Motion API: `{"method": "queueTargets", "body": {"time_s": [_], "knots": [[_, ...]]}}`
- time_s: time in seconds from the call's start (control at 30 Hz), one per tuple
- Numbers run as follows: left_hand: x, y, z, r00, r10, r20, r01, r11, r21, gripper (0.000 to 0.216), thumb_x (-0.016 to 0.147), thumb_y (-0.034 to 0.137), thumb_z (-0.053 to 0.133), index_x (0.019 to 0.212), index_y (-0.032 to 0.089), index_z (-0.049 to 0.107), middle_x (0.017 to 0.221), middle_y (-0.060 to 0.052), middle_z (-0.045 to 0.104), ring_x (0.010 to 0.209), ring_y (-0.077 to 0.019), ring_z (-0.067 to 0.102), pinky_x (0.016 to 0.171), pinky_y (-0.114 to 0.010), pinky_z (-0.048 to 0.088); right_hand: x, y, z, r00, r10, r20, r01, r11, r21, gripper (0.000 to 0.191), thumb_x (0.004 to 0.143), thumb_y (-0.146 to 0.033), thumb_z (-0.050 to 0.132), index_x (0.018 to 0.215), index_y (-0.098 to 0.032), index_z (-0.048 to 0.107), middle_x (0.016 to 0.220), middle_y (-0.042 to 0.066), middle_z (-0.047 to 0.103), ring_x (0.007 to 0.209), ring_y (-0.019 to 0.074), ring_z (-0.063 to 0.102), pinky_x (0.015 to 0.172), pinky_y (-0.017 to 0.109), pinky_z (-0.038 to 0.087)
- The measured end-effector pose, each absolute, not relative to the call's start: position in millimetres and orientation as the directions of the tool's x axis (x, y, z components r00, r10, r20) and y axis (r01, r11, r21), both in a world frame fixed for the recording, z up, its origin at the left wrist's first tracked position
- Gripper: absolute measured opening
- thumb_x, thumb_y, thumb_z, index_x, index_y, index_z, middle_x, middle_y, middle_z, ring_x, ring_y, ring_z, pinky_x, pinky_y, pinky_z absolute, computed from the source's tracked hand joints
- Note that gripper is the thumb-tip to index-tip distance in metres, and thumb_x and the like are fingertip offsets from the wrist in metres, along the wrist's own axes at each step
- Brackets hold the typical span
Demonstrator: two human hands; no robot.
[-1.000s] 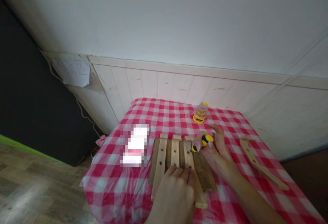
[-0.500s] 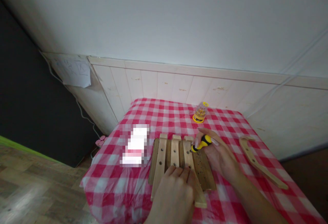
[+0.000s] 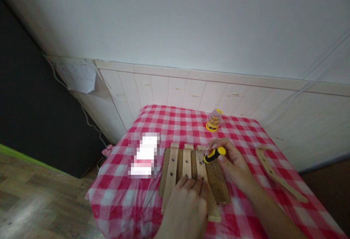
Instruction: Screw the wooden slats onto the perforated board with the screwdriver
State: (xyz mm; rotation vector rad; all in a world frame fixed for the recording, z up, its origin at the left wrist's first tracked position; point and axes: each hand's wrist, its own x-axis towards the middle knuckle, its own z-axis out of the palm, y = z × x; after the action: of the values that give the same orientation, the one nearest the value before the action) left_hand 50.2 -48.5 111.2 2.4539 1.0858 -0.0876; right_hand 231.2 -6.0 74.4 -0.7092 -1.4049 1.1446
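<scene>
My right hand [image 3: 236, 166] is closed around the handle of a yellow and black screwdriver [image 3: 215, 154]. Its tip meets the right wooden slat [image 3: 201, 169] close to a dark screw [image 3: 201, 162]. My left hand [image 3: 188, 204] presses down on the slats lower down, fingers bent over them and thumb hidden. Under the three slats lies a brown wooden board [image 3: 218, 180], with small dark holes along its right part. The middle slat [image 3: 186, 165] and the left slat [image 3: 172, 166] each show two dark screws or holes.
A curved wooden piece [image 3: 279, 178] rests at the right of the checked tablecloth [image 3: 175, 118]. Behind stands a clear bit holder [image 3: 214, 120] with a yellow base. To the left lies a blurred-out white rectangle [image 3: 145, 155]. The wall [image 3: 175, 85] borders the table's back.
The fingers of my right hand have shifted and curled around the screwdriver handle, which tilts slightly differently. The screwdriver tip stays at the same spot. My left hand and the slats have hardly moved.
</scene>
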Motion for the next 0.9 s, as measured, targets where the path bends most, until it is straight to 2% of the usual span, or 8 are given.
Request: {"method": "queueTargets", "body": {"time_s": [0.07,0.17,0.27,0.43,0.57,0.7,0.8,0.9], "knots": [[50.0,-48.9,111.5,0.688,0.681,-0.251,0.717,-0.588,0.374,0.050,0.090,0.000,0.053,0.140,0.001,0.060,0.143,-0.018,0.063,0.124,-0.0306,0.067,0.111,-0.044,0.051,228.9,-7.6,76.9,-0.202,0.908,0.367,-0.224,0.322,-0.920,0.018,0.093,-0.043,0.074,0.099,-0.031,0.062,0.096,0.000,0.071,0.085,0.0176,0.068,0.081,0.034,0.055],[49.6,-49.8,110.4,0.690,0.672,-0.270,0.717,-0.584,0.380,0.051,0.091,0.000,0.053,0.141,0.001,0.060,0.146,-0.018,0.061,0.127,-0.0303,0.065,0.114,-0.044,0.048,226.0,-9.0,75.3,-0.217,0.911,0.350,-0.256,0.293,-0.921,0.020,0.095,-0.044,0.071,0.100,-0.031,0.056,0.087,-0.002,0.070,0.078,0.0169,0.066,0.079,0.034,0.053],[49.3,-49.9,109.7,0.689,0.674,-0.267,0.718,-0.586,0.374,0.051,0.091,0.000,0.053,0.141,0.002,0.060,0.146,-0.018,0.061,0.127,-0.0300,0.065,0.114,-0.044,0.049,224.8,-8.0,68.2,-0.181,0.917,0.356,-0.249,0.308,-0.918,0.022,0.096,-0.049,0.067,0.102,-0.030,0.056,0.076,-0.004,0.062,0.073,0.0167,0.060,0.073,0.032,0.049],[49.3,-49.3,112.1,0.683,0.679,-0.270,0.723,-0.573,0.386,0.052,0.090,0.002,0.054,0.143,0.002,0.059,0.145,-0.018,0.062,0.128,-0.0305,0.064,0.114,-0.044,0.048,224.8,-7.3,59.6,-0.146,0.920,0.364,-0.199,0.334,-0.922,0.029,0.097,-0.056,0.062,0.104,-0.028,0.058,0.070,-0.004,0.053,0.071,0.0177,0.053,0.072,0.033,0.046],[49.6,-48.7,114.6,0.677,0.674,-0.296,0.729,-0.558,0.397,0.053,0.091,0.002,0.054,0.145,0.001,0.056,0.147,-0.018,0.061,0.129,-0.0302,0.063,0.116,-0.044,0.046,221.4,-10.0,64.1,-0.179,0.932,0.314,-0.274,0.259,-0.926,0.038,0.098,-0.064,0.052,0.101,-0.027,0.061,0.072,-0.002,0.051,0.068,0.0181,0.048,0.072,0.035,0.047],[50.5,-48.0,116.3,0.677,0.657,-0.330,0.732,-0.560,0.387,0.052,0.093,0.002,0.053,0.144,0.001,0.056,0.151,-0.017,0.057,0.132,-0.0295,0.061,0.117,-0.042,0.044,219.0,-11.3,68.9,-0.235,0.935,0.266,-0.377,0.164,-0.912,0.038,0.097,-0.063,0.051,0.101,-0.027,0.063,0.076,0.000,0.054,0.072,0.0212,0.054,0.078,0.040,0.050],[50.8,-47.4,116.6,0.681,0.655,-0.328,0.730,-0.577,0.366,0.050,0.094,0.003,0.053,0.143,0.001,0.057,0.149,-0.018,0.057,0.131,-0.0302,0.062,0.116,-0.043,0.046,222.5,-10.3,66.4,-0.252,0.928,0.273,-0.325,0.185,-0.927,0.035,0.101,-0.058,0.048,0.104,-0.027,0.066,0.079,0.002,0.059,0.079,0.0231,0.060,0.083,0.041,0.051],[50.5,-47.1,116.7,0.689,0.659,-0.302,0.722,-0.589,0.363,0.049,0.094,0.003,0.053,0.143,0.002,0.058,0.148,-0.018,0.059,0.129,-0.0306,0.063,0.115,-0.044,0.047,228.4,-8.8,62.3,-0.277,0.902,0.332,-0.210,0.281,-0.937,0.033,0.104,-0.053,0.047,0.110,-0.028,0.068,0.093,0.005,0.066,0.091,0.0240,0.063,0.087,0.040,0.050]]}}
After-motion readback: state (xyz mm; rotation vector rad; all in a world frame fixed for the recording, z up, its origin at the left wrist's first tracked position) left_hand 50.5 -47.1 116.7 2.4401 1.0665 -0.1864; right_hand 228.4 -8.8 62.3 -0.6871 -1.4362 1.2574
